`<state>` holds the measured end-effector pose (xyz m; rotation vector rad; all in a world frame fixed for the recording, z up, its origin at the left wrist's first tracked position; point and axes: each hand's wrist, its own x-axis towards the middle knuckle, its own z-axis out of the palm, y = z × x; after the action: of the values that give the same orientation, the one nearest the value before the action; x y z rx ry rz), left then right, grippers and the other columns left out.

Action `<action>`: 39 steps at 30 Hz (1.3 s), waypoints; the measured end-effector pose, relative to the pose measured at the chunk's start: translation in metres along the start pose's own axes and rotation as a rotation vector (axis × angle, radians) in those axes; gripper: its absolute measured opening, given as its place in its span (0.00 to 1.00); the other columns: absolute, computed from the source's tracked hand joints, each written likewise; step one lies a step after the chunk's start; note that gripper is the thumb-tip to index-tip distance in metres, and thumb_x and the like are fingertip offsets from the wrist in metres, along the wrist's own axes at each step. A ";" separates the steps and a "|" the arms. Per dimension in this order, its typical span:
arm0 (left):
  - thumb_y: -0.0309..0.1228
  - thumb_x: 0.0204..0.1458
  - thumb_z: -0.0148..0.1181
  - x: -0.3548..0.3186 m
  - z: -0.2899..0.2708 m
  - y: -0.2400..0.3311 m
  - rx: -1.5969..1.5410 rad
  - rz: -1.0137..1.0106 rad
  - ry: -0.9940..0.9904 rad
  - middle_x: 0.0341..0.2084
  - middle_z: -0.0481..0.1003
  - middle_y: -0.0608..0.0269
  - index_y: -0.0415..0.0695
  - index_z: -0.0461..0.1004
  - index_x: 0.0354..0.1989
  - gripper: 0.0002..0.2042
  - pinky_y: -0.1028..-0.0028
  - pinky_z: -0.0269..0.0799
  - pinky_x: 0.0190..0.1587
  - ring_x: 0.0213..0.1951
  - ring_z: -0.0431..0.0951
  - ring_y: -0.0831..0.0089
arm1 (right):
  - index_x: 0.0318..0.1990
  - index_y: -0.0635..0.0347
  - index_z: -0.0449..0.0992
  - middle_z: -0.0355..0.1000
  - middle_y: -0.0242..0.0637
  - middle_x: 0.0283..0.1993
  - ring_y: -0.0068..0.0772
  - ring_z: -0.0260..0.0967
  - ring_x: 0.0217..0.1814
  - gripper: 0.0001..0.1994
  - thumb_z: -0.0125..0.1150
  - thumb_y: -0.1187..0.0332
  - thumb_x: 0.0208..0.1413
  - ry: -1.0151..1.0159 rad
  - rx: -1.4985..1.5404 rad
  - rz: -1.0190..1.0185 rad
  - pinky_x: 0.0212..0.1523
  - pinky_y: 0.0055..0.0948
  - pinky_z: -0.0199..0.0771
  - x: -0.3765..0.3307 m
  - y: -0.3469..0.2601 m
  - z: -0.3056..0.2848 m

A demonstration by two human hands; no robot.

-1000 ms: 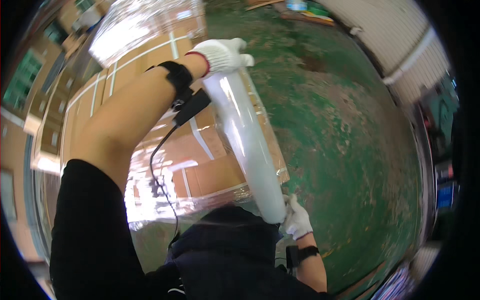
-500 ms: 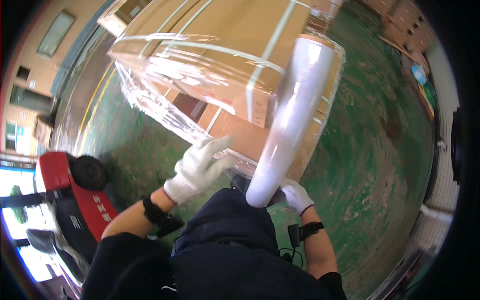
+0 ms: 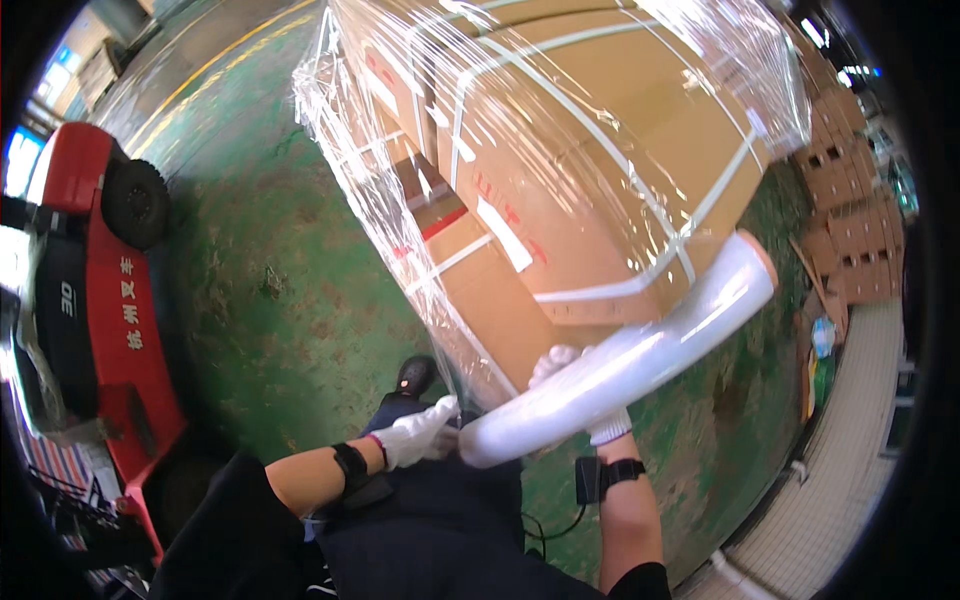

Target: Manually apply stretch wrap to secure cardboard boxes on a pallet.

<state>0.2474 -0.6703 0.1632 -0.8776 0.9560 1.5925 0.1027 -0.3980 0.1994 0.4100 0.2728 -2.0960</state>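
A long roll of clear stretch film point(image 3: 630, 360) slants up to the right in front of my body, its brown core showing at the far end. My right hand point(image 3: 558, 364), in a white knitted glove, reaches under the roll; its fingers curl up on the far side and the palm is hidden. By the roll's near end my left hand point(image 3: 418, 435), gloved too, is closed on a gathered strand of the film that runs down from the load. Strapped cardboard cartons point(image 3: 590, 180) stand stacked before me, partly wrapped in shiny film point(image 3: 350, 150).
At the left is a red and black forklift point(image 3: 120, 310) with a dark tyre point(image 3: 136, 204). The floor point(image 3: 280, 320) is worn green. More cartons point(image 3: 850, 220) are piled at the right, near a pale tiled strip point(image 3: 800, 500). My shoe point(image 3: 416, 375) shows below the load.
The roll has tipped from steep to a flatter slant, its far end swinging right. My left hand has moved down to its near end and closed. The view has turned, shifting load and forklift.
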 end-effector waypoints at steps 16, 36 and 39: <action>0.58 0.67 0.40 0.011 0.086 -0.029 -0.200 0.254 0.509 0.47 0.80 0.57 0.38 0.79 0.53 0.33 0.71 0.72 0.54 0.44 0.78 0.70 | 0.77 0.57 0.42 0.42 0.42 0.80 0.43 0.51 0.78 0.41 0.60 0.66 0.63 -0.431 -0.852 0.091 0.74 0.55 0.55 0.073 -0.033 0.020; 0.61 0.66 0.36 0.005 0.079 -0.027 -0.069 0.211 0.457 0.50 0.79 0.56 0.44 0.80 0.54 0.34 0.70 0.68 0.59 0.50 0.77 0.68 | 0.77 0.59 0.36 0.38 0.43 0.80 0.43 0.36 0.81 0.37 0.49 0.64 0.69 -0.262 -1.066 -0.317 0.75 0.58 0.44 0.083 -0.035 0.052; 0.62 0.65 0.37 0.007 0.078 -0.023 -0.059 0.241 0.411 0.49 0.79 0.55 0.43 0.79 0.54 0.35 0.69 0.68 0.58 0.49 0.77 0.67 | 0.68 0.62 0.56 0.58 0.37 0.56 0.35 0.57 0.60 0.23 0.47 0.64 0.70 -0.080 -0.746 0.015 0.64 0.49 0.63 0.040 -0.048 0.038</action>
<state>0.2630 -0.5939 0.1860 -1.1962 1.3499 1.6810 0.0353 -0.4176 0.2201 -0.1192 0.9525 -1.8273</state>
